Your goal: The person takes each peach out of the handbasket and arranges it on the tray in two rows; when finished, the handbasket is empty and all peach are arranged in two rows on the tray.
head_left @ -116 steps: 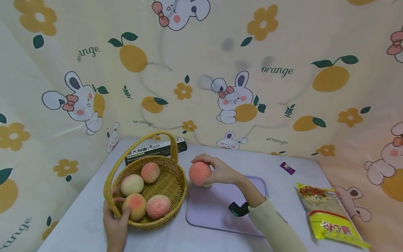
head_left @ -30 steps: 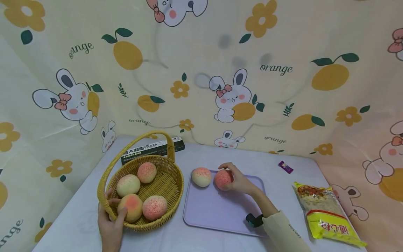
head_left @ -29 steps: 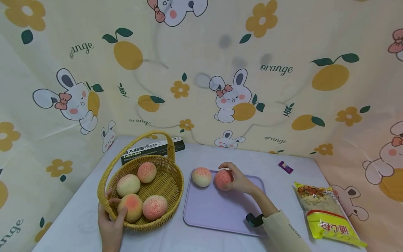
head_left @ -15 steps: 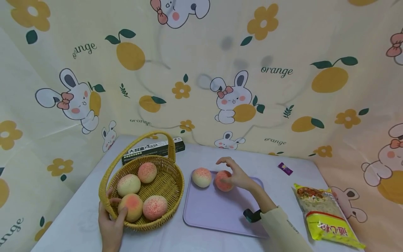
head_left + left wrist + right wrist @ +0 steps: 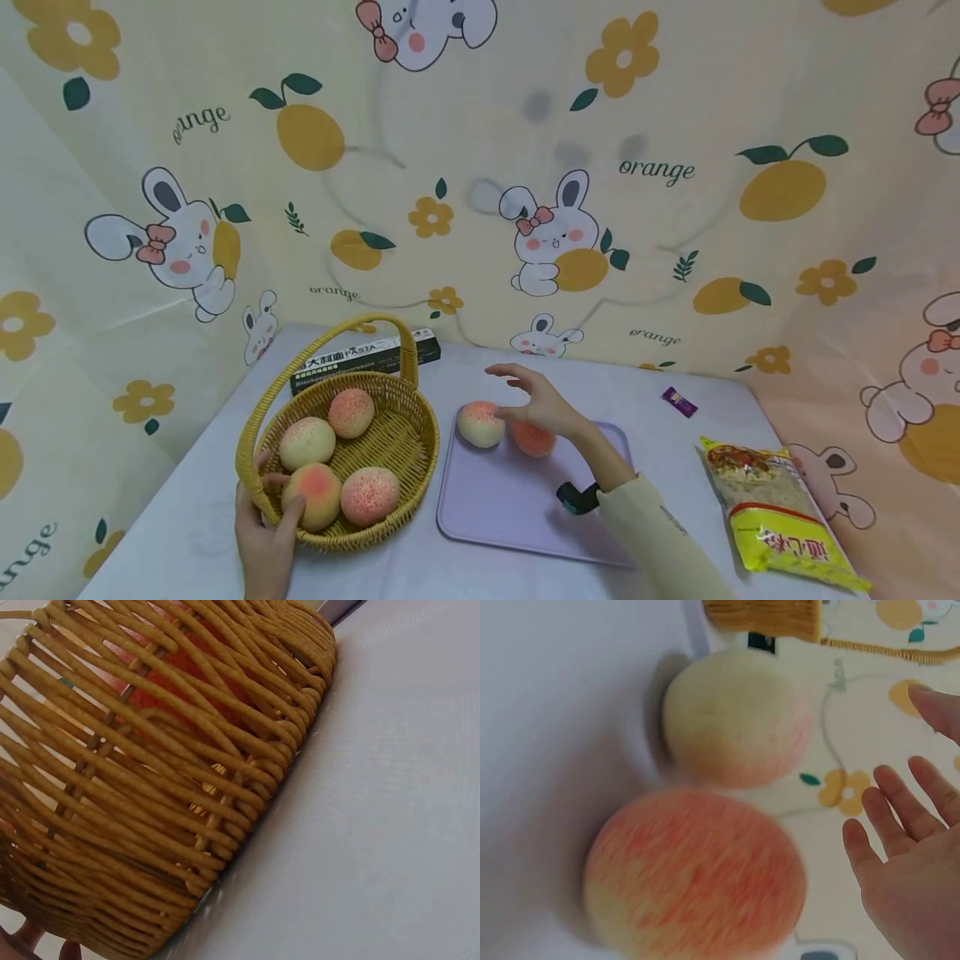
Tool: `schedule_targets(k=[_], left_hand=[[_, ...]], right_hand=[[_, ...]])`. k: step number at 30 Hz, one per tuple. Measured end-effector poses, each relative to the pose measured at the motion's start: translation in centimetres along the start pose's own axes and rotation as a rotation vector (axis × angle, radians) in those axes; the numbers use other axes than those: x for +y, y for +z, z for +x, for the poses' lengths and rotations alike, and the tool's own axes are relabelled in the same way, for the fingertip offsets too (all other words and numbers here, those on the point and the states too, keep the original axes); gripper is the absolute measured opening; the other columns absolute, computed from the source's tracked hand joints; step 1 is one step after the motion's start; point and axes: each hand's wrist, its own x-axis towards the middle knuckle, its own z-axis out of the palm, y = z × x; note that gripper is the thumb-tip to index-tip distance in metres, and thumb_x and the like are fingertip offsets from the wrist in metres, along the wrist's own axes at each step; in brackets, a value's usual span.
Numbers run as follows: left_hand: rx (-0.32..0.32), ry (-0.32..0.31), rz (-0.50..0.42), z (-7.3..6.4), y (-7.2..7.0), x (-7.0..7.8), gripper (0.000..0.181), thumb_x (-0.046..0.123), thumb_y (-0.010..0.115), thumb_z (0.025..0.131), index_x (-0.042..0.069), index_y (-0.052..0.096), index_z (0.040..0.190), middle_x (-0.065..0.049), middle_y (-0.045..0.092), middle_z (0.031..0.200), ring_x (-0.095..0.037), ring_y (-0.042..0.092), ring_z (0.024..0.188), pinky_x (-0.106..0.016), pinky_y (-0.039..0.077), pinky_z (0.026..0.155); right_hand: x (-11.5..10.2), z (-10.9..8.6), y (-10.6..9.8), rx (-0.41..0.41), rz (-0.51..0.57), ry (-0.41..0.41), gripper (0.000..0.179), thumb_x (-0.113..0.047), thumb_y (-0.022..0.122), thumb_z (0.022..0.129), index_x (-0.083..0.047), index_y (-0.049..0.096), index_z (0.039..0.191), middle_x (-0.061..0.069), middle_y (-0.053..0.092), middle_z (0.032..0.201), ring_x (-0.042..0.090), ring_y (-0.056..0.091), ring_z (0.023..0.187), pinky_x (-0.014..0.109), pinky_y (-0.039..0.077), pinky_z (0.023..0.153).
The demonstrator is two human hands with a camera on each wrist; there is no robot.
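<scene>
A yellow wicker basket (image 5: 386, 437) with a tall handle holds several peaches, among them an orange-red peach (image 5: 311, 496) at its near left. My left hand (image 5: 264, 542) grips the basket's left rim, its thumb lying against that peach. On the lilac tray (image 5: 510, 508), a pale peach (image 5: 478, 427) and a redder peach (image 5: 534, 440) sit side by side near the far edge. Above them hovers my right hand (image 5: 543, 404), fingers spread and holding nothing, partly covering the redder peach. The right wrist view shows that hand (image 5: 915, 862) apart from both peaches.
A black pasta box (image 5: 427, 346) lies behind the basket. To the right of the tray are a small purple packet (image 5: 679, 402) and a yellow-labelled food bag (image 5: 783, 508). A patterned cloth (image 5: 450, 167) hangs behind the white table.
The redder peach, held above the tray's far left earlier, now rests on it beside the pale one. My right hand has let go, then risen and moved left. The left hand stays on the basket.
</scene>
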Motion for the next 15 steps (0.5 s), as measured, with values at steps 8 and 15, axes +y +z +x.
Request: schedule_targets(k=[8,15], left_hand=[[0.005,0.020,0.006,0.0,-0.1,-0.2,0.071,-0.017,0.065,0.083,0.008,0.047,0.147,-0.008,0.056,0.109,-0.009,0.050,0.103,-0.015,0.037,0.091],[0.001,0.004,-0.002,0.0,0.0,-0.1,0.072,-0.016,0.065,0.083,0.010,0.047,0.148,-0.004,0.055,0.106,-0.010,0.050,0.103,-0.015,0.037,0.089]], right_hand=[[-1.7,2.6,2.2,-0.075,0.070,-0.031,0.059,0.003,0.075,0.085,0.002,0.053,0.139,0.015,0.055,0.140,0.030,0.048,0.133,0.047,0.036,0.110],[-3.5,5.3,4.7,-0.162,0.085,-0.063,0.059,-0.003,0.075,0.086,0.003,0.052,0.140,0.017,0.057,0.138,0.024,0.052,0.130,0.036,0.039,0.108]])
